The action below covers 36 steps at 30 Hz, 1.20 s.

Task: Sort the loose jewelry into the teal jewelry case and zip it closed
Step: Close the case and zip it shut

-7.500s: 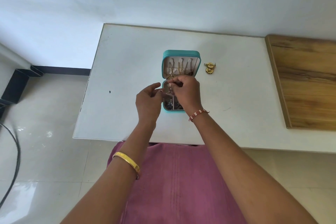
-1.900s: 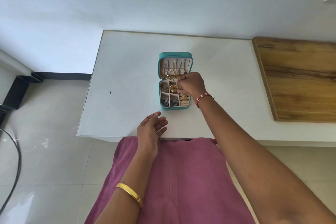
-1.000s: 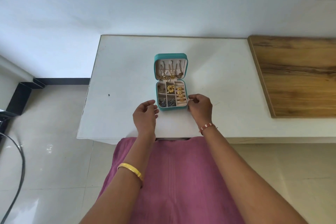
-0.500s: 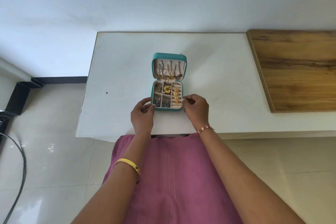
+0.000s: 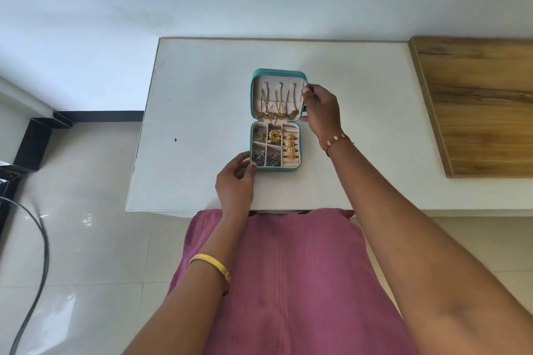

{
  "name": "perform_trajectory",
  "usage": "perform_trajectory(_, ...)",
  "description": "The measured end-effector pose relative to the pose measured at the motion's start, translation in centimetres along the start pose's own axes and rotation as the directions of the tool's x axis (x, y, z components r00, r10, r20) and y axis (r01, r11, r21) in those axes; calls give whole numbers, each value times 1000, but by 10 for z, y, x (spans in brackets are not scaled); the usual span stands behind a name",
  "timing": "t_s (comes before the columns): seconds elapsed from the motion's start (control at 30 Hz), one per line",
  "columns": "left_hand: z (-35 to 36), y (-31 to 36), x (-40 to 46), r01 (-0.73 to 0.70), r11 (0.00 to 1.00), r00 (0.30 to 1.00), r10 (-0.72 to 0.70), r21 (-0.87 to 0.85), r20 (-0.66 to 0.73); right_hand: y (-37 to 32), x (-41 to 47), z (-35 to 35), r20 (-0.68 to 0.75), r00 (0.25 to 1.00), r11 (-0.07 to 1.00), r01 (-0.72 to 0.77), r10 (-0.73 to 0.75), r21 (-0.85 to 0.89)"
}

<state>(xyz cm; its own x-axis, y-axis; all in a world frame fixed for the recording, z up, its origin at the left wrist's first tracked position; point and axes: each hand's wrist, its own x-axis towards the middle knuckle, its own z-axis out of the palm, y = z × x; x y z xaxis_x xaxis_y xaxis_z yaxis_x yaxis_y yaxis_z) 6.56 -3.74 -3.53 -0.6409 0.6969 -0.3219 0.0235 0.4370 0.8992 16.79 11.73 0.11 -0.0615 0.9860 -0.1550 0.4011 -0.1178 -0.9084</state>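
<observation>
The teal jewelry case (image 5: pixel 275 170) lies open on the white table (image 5: pixel 202 112). Its lid (image 5: pixel 277 71) is folded back, with gold necklaces (image 5: pixel 277 106) hanging inside it. The tray holds gold rings (image 5: pixel 290 143), a gold flower piece (image 5: pixel 274 135) and dark earrings (image 5: pixel 265 158) in separate compartments. My right hand (image 5: pixel 321 111) grips the lid's right edge with thumb and fingers. My left hand (image 5: pixel 235 179) holds the tray's front left corner with curled fingers.
A wooden board (image 5: pixel 478 101) lies on the table's right part. The table's near edge is just in front of my pink-clothed lap (image 5: pixel 277 268). A black cable (image 5: pixel 34 239) runs over the tiled floor at left.
My right hand left the tray's front right corner and moved up to grip the lid's right edge. My left hand stays at the front left corner.
</observation>
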Motion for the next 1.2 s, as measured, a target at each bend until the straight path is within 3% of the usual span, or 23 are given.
perform_trajectory(0.33,-2,-5,2,-19,1000,1000,19,17,16,-2,8,1,39,998,999,-49,50,-17)
perform_trajectory(0.8,-4,-2,0,25,1000,999,-25,-13,25,19,-62,-17,85,964,958,261,-252,-120)
perform_trajectory(0.97,-4,0,-2,33,999,999,-32,-24,19,36,-74,-19,152,935,902,351,-321,-251)
perform_trajectory(1.2,-4,2,-3,60,996,998,-59,-61,16,50,-90,-21,198,933,878,353,-302,-324)
